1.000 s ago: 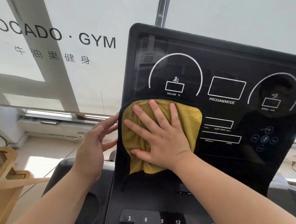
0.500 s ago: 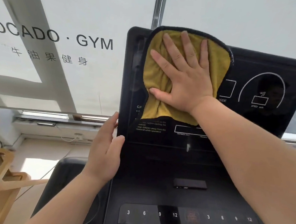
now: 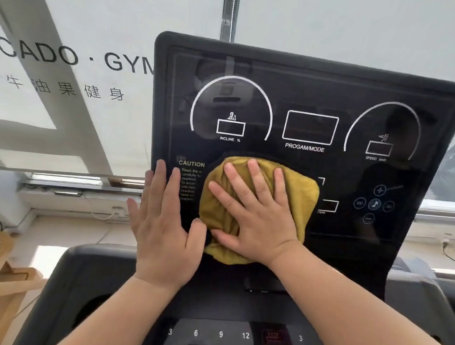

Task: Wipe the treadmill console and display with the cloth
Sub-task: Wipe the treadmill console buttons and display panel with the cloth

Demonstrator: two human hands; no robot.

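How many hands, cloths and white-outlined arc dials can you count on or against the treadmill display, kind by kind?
Hands: 2, the left hand and the right hand
Cloths: 1, the yellow cloth
Arc dials: 2, the incline dial and the speed dial
Total: 5

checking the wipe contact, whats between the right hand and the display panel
The yellow cloth, in the head view: the right hand presses flat on it, fingers spread, against the display panel, below the PROGAM/MODE box.
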